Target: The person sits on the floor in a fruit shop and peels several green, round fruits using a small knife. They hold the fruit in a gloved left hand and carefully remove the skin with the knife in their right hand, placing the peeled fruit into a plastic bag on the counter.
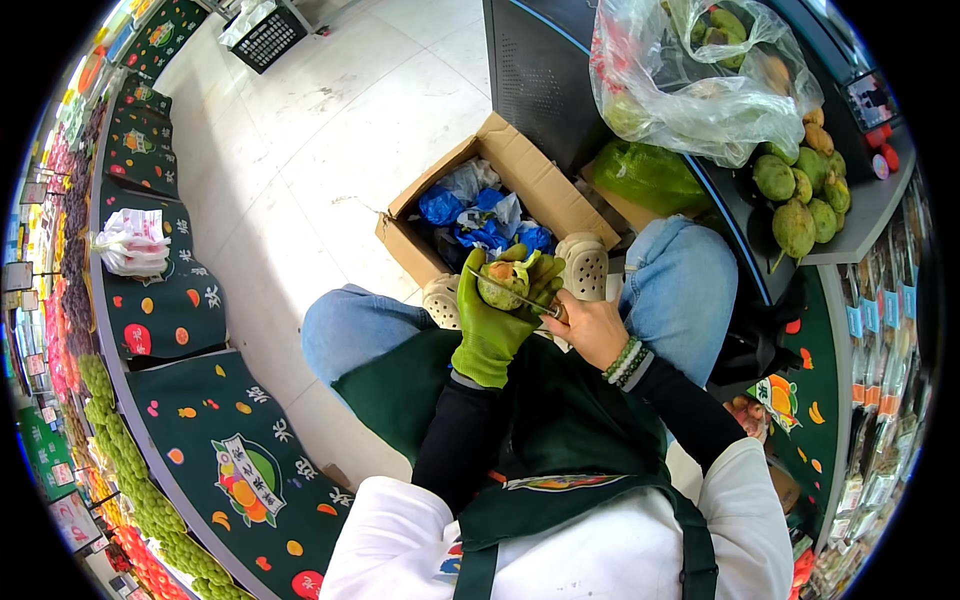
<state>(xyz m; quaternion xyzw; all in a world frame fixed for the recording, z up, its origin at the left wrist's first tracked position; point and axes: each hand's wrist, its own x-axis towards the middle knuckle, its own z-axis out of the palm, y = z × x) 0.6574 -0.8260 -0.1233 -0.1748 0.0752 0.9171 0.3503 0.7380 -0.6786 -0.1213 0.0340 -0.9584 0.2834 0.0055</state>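
Observation:
My left hand (pixel 491 319), in a green knit glove, cups a round green fruit (pixel 504 285) with its palm up. Some of the fruit's skin is cut away, baring an orange-brown patch at its top, and a pale green strip of peel stands at its right side. My right hand (pixel 589 326), bare with beaded bracelets at the wrist, grips the handle of a small knife (pixel 525 301). The blade lies across the fruit. Both hands are above my lap, just before an open cardboard box (pixel 416 255) that holds blue and clear crumpled plastic.
To the right, a dark counter (pixel 847 240) bears a pile of green fruit (pixel 810 187) and a clear plastic bag (pixel 697 97) with more fruit. A green bag (pixel 649 176) lies beneath. Fruit displays line the left; a black basket (pixel 268 39) stands on the floor at the top.

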